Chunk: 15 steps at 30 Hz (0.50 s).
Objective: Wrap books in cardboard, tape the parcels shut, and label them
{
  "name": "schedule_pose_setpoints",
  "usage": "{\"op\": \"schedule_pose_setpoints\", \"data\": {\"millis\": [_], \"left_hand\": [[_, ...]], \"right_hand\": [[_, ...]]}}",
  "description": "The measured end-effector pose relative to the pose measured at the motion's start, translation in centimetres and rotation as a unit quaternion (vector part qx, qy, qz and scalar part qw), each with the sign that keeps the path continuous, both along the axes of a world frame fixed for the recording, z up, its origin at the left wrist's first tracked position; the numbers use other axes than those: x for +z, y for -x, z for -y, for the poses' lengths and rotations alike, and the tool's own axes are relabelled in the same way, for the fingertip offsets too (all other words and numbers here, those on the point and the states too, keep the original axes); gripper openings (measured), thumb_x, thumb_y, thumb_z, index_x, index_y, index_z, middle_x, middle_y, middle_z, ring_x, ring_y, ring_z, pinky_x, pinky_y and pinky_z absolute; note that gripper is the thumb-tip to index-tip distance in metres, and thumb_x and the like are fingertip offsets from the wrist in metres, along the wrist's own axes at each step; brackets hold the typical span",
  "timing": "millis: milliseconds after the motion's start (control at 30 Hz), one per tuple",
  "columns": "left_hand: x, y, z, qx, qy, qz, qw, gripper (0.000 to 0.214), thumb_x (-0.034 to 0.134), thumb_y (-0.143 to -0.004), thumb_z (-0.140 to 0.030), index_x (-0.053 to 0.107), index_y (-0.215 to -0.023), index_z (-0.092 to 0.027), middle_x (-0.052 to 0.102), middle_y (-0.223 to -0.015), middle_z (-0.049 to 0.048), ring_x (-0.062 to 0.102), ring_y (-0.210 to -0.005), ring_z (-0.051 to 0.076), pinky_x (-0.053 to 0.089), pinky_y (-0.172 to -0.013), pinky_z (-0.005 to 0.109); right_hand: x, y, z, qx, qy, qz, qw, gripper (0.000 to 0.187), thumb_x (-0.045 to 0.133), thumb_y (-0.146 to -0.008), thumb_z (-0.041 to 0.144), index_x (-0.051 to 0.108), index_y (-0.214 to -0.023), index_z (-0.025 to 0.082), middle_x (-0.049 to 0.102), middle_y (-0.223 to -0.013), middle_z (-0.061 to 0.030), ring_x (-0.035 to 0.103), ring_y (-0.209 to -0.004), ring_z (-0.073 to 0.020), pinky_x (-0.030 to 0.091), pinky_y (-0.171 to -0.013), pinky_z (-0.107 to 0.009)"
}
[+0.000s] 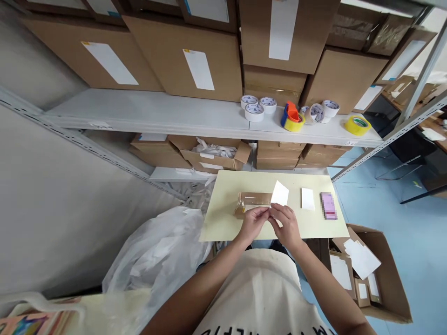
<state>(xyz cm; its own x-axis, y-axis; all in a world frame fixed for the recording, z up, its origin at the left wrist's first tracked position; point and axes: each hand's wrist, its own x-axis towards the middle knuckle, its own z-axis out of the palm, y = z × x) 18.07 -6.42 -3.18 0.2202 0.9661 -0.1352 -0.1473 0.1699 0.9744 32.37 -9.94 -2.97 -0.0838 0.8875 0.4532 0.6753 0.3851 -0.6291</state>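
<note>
A white label-like sheet (280, 193) stands up at a tilt over the pale yellow table (223, 228). My right hand (285, 224) is closed in a pinch at its lower edge. My left hand (255, 222) pinches close beside it, fingertips meeting the right ones at the sheet's lower corner; the exact grip is hidden by the fingers. Just beyond my hands lies a brown cardboard box (256, 198) with shiny clear tape at its left end, partly covered by the left hand and the sheet. Right of my hands lie a small white card stack (308, 199) and a blurred purple item (328, 206).
A grey shelf (167, 109) above the table carries large cartons (206, 60), white tape rolls (254, 112), an orange-and-blue tape dispenser (292, 116) and yellow tape (357, 125). A clear plastic bag (164, 251) bulges at left. An open carton (391, 279) with boxes stands at right.
</note>
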Motion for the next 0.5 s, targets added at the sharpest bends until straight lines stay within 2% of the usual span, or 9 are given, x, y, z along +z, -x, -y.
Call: {"op": "schedule_pose_setpoints", "data": {"millis": [167,300,500], "left_hand": [[0.8,1.4,1.3,-0.029,0.026,0.062,0.997,0.036,0.072,-0.075,-0.050,0.074,-0.090,-0.018,0.077,-0.093,0.0072,0.070,-0.092,0.022,0.055,-0.092,0.038],[1.0,1.8,1.9,-0.003,0.060,0.092,0.994,0.043,0.077,-0.069,-0.056,0.071,-0.087,-0.018,0.075,-0.086,0.0055,0.070,-0.084,0.019,0.055,-0.090,0.039],[1.2,1.2,2.1,0.024,0.068,0.091,0.993,0.043,0.077,-0.067,-0.058,0.067,-0.080,-0.018,0.071,-0.078,0.0022,0.067,-0.079,0.016,0.055,-0.088,0.036]], "right_hand": [[1.1,1.9,0.6,-0.030,0.008,-0.022,0.999,0.019,0.054,-0.093,0.025,0.072,-0.100,0.027,0.077,-0.104,-0.0080,0.072,-0.098,-0.0241,0.055,-0.087,-0.043],[1.5,2.1,1.0,-0.048,0.022,-0.073,0.996,0.016,0.059,-0.090,0.029,0.072,-0.099,0.027,0.078,-0.100,-0.0076,0.073,-0.094,-0.0253,0.058,-0.084,-0.042],[1.8,1.6,0.5,-0.027,0.038,-0.106,0.993,0.013,0.062,-0.088,0.030,0.074,-0.094,0.027,0.078,-0.098,-0.0065,0.074,-0.092,-0.0255,0.060,-0.083,-0.043]]}}
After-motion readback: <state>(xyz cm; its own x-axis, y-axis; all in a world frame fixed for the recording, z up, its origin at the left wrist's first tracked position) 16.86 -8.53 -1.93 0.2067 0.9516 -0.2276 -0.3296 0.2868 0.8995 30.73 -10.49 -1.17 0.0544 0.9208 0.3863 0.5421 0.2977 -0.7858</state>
